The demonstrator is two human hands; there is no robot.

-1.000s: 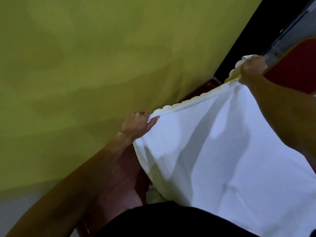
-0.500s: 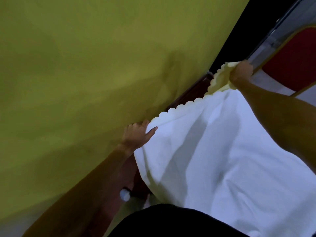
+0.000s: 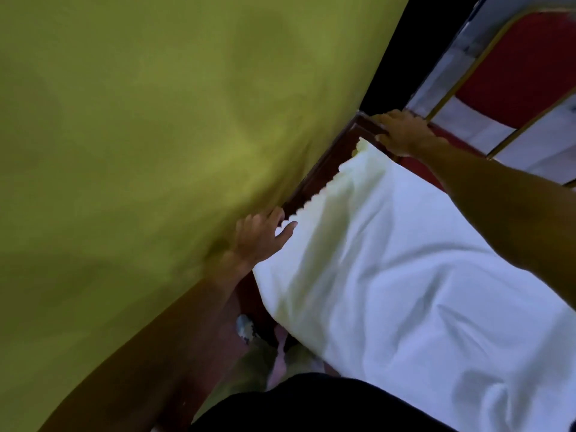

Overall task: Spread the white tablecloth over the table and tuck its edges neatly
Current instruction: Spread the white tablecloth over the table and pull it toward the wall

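While the white tablecloth (image 3: 405, 275) lies wrinkled over the dark wooden tabletop (image 3: 324, 169), its scalloped edge stops just short of the far rim, beside the yellow-green wall (image 3: 156, 120). The left hand (image 3: 261, 241) pinches this edge, with the thumb on top. The right hand (image 3: 402, 132) rests flat on the far corner of the tabletop, fingers spread, holding nothing, just beside the cloth's corner.
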